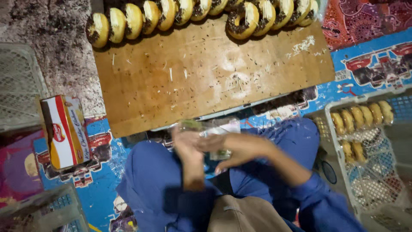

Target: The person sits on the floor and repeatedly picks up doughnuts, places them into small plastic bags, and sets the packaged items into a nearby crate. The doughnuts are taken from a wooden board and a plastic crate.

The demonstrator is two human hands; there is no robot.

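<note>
both hands meet over the lap, blurred. the left hand (187,148) has its grip curled shut on a clear bag (213,134), fingers wrapped at its left end. the right hand (234,148) pinches the same bag from the right, grip closed on it. the bag sits between the hands, just below the near edge of the board (206,77); its long axis runs roughly left to right. what is inside it cannot be told. donuts (201,13) line the board's far edge, well apart from the hands. a box (64,131) lies to the left, and a basket (365,141) with donuts to the right.
</note>
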